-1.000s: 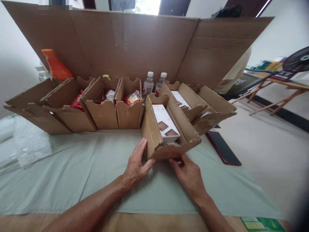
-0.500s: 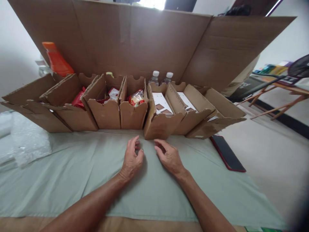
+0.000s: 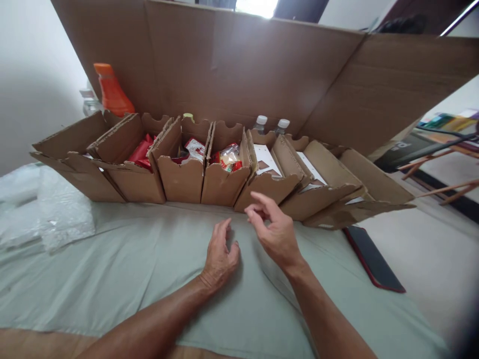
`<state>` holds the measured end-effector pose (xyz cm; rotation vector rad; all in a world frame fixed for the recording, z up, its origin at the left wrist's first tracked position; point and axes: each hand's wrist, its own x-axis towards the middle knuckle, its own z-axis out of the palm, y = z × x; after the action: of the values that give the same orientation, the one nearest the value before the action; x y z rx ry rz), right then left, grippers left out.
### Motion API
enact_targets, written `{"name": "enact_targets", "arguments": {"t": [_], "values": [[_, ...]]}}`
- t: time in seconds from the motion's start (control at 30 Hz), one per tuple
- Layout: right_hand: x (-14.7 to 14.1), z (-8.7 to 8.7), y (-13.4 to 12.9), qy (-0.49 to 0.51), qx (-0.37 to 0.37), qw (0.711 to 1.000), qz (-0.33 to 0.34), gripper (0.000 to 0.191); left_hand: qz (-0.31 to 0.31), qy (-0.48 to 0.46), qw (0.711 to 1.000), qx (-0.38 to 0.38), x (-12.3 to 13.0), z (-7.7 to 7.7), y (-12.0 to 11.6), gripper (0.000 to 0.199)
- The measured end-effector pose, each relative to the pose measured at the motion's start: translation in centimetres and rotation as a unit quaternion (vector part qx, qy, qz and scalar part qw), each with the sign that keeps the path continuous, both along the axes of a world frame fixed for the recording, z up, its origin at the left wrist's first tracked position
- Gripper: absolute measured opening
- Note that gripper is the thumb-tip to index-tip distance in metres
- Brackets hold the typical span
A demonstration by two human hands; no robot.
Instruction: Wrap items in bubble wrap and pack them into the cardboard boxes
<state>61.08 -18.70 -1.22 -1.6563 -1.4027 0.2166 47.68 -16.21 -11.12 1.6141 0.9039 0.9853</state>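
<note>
My left hand (image 3: 220, 255) rests on the green cloth (image 3: 149, 259), thumb and fingers apart, holding nothing. Raised a little off the cloth, my right hand (image 3: 276, 227) is open and empty, its fingers loosely bent. It is nearest to a cardboard bin (image 3: 258, 192) that has a white insert with cut-outs (image 3: 265, 159) inside. To its left stands a bin (image 3: 223, 188) of red and clear snack packets (image 3: 229, 156). Further left, one bin (image 3: 181, 182) holds a red-and-white packet (image 3: 195, 148), another (image 3: 140, 184) a red packet (image 3: 142, 151).
A tall cardboard panel (image 3: 239, 70) stands behind the bins. An orange bottle (image 3: 114, 94) and clear bottles with white caps (image 3: 261, 122) are in front of it. Bubble wrap (image 3: 65, 209) lies at left, a dark phone-like slab (image 3: 374, 259) at right.
My right hand has lifted off the cloth, and the bin in front of it sits further back, closer in line with its neighbours. The view has shifted, so things appear further right.
</note>
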Motion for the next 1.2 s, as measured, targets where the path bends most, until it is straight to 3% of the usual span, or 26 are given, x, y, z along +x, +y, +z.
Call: {"name": "enact_targets", "arguments": {"t": [0.07,0.17,0.27,0.33,0.4,0.47,0.63,0.7,0.77,0.8,0.87,0.9,0.97,1.07,1.2], "values": [[-1.2,2.5,2.2,-0.026,0.010,1.000,0.012,0.055,0.004,-0.012,1.000,-0.017,0.0,-0.1,-0.1,0.060],[-2.3,4.6,6.2,-0.099,-0.053,0.994,0.010,0.065,0.014,-0.038,0.999,-0.035,0.2,-0.4,0.1,0.059],[-3.0,4.7,8.6,-0.146,-0.106,0.984,-0.010,0.040,0.035,-0.060,0.997,-0.045,0.4,-0.5,0.7,0.055],[-3.5,4.5,8.3,-0.156,-0.098,0.983,-0.023,0.027,0.061,-0.076,0.994,-0.054,0.1,0.0,1.1,0.052],[-4.2,4.3,6.3,-0.164,-0.083,0.983,-0.023,0.023,0.091,-0.093,0.990,-0.059,-1.0,0.9,1.1,0.051],[-5.1,4.3,2.6,-0.170,-0.074,0.983,-0.013,0.019,0.119,-0.109,0.985,-0.061,-3.2,1.9,0.1,0.050],[-5.8,4.2,-10.1,-0.183,0.022,0.980,0.077,0.018,0.177,-0.068,0.981,-0.043,-12.5,2.2,-4.2,0.040],[-4.5,3.7,-15.2,-0.175,0.046,0.981,0.068,0.023,0.170,-0.025,0.985,-0.032,-15.7,2.0,-5.1,0.036],[-2.3,2.5,-19.7,-0.145,0.043,0.988,-0.020,0.025,0.154,0.009,0.988,-0.021,-17.6,2.1,-5.2,0.038],[-1.2,1.7,-21.8,-0.114,0.045,0.987,-0.102,0.027,0.144,0.021,0.989,-0.013,-18.0,2.3,-5.1,0.040],[0.6,-0.3,-25.3,-0.028,0.018,0.971,-0.239,0.043,0.105,0.035,0.994,0.004,-17.7,2.8,-4.9,0.051],[1.1,-1.3,-26.7,0.015,-0.004,0.961,-0.275,0.055,0.072,0.038,0.997,0.009,-17.2,3.0,-4.9,0.057],[1.2,-3.2,-28.3,0.064,-0.066,0.959,-0.268,0.066,-0.009,0.038,0.999,0.012,-15.7,3.0,-5.3,0.069],[-0.2,-5.0,-27.4,0.056,-0.145,0.967,-0.203,0.052,-0.097,0.042,0.994,0.005,-13.4,2.1,-6.2,0.068],[-1.4,-4.8,-21.7,0.070,-0.150,0.973,-0.160,0.044,-0.055,0.041,0.998,-0.016,-11.5,1.0,-5.7,0.054]]}}
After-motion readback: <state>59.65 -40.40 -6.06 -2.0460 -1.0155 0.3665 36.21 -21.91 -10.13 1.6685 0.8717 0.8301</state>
